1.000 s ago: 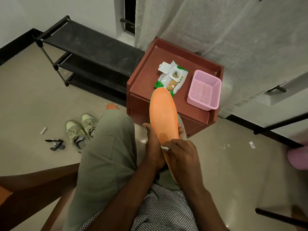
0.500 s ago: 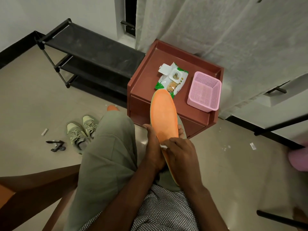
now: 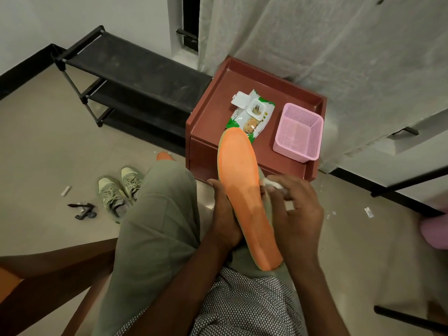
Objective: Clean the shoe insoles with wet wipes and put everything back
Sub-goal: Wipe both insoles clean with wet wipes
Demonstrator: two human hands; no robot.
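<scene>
Two hands (image 3: 225,214) (image 3: 297,209) hold orange insole (image 3: 244,190); wipes pack (image 3: 252,112) lettering unreadable.

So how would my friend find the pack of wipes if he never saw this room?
Look for the reddish-brown bedside cabinet by the curtain. Two things sit on its top: a pink mesh basket on the right and, left of it, the wet wipes pack. The pack is flat and soft, white with green edges, and its little white lid flap stands open.
</scene>
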